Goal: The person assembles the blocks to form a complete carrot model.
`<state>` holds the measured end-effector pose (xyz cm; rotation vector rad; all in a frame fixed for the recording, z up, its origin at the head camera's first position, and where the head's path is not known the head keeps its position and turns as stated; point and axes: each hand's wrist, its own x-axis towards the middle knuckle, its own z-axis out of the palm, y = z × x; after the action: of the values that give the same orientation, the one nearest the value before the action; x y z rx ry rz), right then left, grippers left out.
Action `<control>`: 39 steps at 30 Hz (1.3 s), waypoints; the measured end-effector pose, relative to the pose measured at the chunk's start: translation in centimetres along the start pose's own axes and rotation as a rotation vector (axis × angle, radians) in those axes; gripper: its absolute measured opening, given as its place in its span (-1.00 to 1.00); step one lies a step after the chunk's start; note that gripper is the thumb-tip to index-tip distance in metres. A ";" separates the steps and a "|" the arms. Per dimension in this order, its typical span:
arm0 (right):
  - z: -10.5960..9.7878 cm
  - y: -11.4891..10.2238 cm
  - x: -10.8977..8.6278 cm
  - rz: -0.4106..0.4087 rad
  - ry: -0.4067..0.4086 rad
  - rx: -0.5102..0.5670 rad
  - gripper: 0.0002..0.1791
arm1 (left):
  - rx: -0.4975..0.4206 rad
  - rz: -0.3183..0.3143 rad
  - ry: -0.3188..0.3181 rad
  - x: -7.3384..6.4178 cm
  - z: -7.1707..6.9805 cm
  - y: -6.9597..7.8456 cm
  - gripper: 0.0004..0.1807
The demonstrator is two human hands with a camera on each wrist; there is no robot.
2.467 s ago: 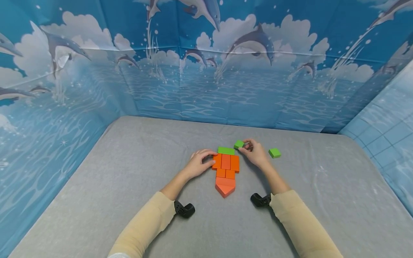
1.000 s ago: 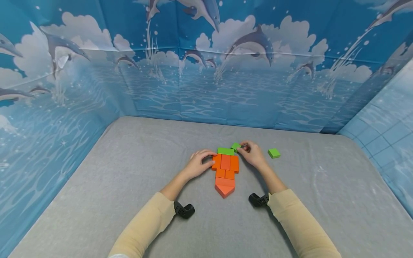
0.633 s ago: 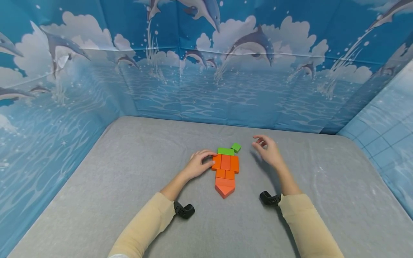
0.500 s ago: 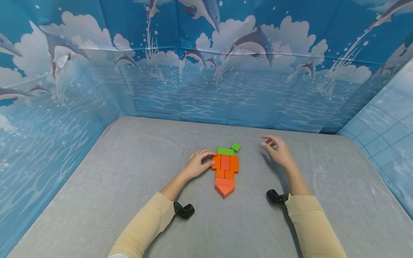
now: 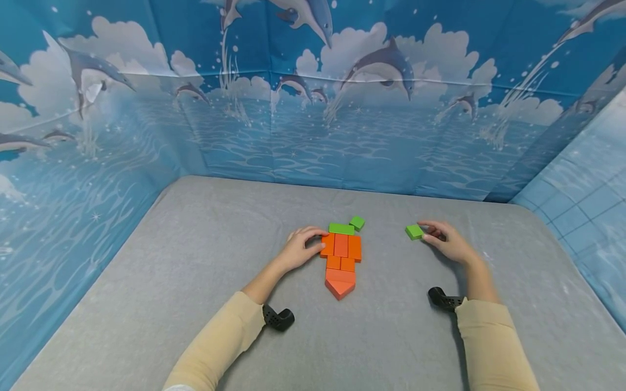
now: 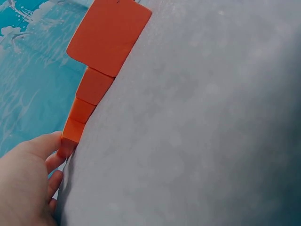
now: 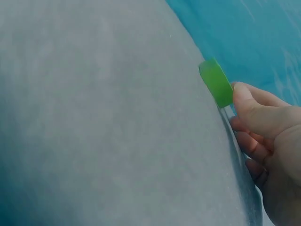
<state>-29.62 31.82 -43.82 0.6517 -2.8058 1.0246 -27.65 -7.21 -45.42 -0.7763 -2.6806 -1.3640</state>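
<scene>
Orange blocks form an arrow-like shape on the grey cloth, with a triangular orange block (image 5: 339, 289) at its near tip. My left hand (image 5: 299, 251) holds the left orange block (image 5: 328, 247) at its outer side and far corner, thumb and forefinger on it. A long green block (image 5: 341, 228) lies along the shape's far edge. Just right of it, a small green block (image 5: 357, 223) sits turned at an angle. To the right, my right hand (image 5: 451, 244) pinches another green block (image 5: 414, 232) between thumb and forefinger; the right wrist view shows this block (image 7: 216, 84) at the fingertips.
Grey cloth (image 5: 195, 260) covers the surface. Behind and at both sides hangs a blue curtain (image 5: 313, 146) printed with dolphins. A black wrist mount (image 5: 279, 318) is on the left arm and another wrist mount (image 5: 444, 300) on the right.
My right hand has set a green block down at an angle beside the long green one, let go, and moved right to grip the other green block. The left hand has stayed put.
</scene>
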 end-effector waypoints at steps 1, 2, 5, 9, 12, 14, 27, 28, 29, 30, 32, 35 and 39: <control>0.0 0.0 0.0 0.004 -0.011 0.009 -0.61 | 0.002 0.003 0.001 0.0 0.0 0.0 -0.67; 0.0 0.0 -0.1 0.016 -0.015 0.015 -0.60 | 0.004 0.003 0.001 0.0 0.0 0.0 -0.67; 0.0 -0.2 0.0 0.057 -0.050 0.026 -0.57 | 0.002 0.001 0.000 0.0 0.0 0.0 -0.67; -0.1 -0.4 0.2 0.111 -0.086 0.020 -0.56 | -0.002 0.003 0.000 0.1 0.0 0.0 -0.67; -0.1 -0.5 0.3 0.130 -0.088 0.010 -0.57 | 0.001 0.003 0.000 0.1 0.0 0.0 -0.67; -0.1 -0.5 0.3 0.131 -0.083 0.000 -0.58 | 0.002 0.002 0.000 0.1 0.0 -0.1 -0.67; 0.3 -1.1 1.2 0.127 -0.021 -0.032 -0.61 | 0.003 0.009 0.000 0.0 0.0 0.0 -0.67; 0.4 -1.4 1.4 0.132 -0.025 -0.018 -0.60 | 0.003 0.008 0.000 0.0 0.0 0.0 -0.67; 0.5 -1.7 1.6 0.139 -0.030 -0.006 -0.59 | 0.004 0.007 0.000 0.1 0.0 0.0 -0.67; 0.6 -2.0 1.9 0.144 -0.034 0.006 -0.58 | 0.006 0.007 0.000 0.1 0.0 -0.1 -0.67; 1.0 -2.8 2.5 0.142 -0.035 0.037 -0.57 | 0.009 0.005 -0.002 0.1 0.0 -0.2 -0.67; 1.7 -3.9 3.6 0.122 -0.026 0.069 -0.57 | 0.013 0.004 -0.004 0.1 0.1 -0.2 -0.67; 2.7 -5.6 5.4 0.098 -0.023 0.074 -0.59 | 0.011 -0.001 -0.008 0.2 0.1 -0.3 -0.67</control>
<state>-31.99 24.27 -41.36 0.5412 -2.8575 1.1500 -27.92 -7.24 -45.66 -0.7810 -2.6923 -1.3481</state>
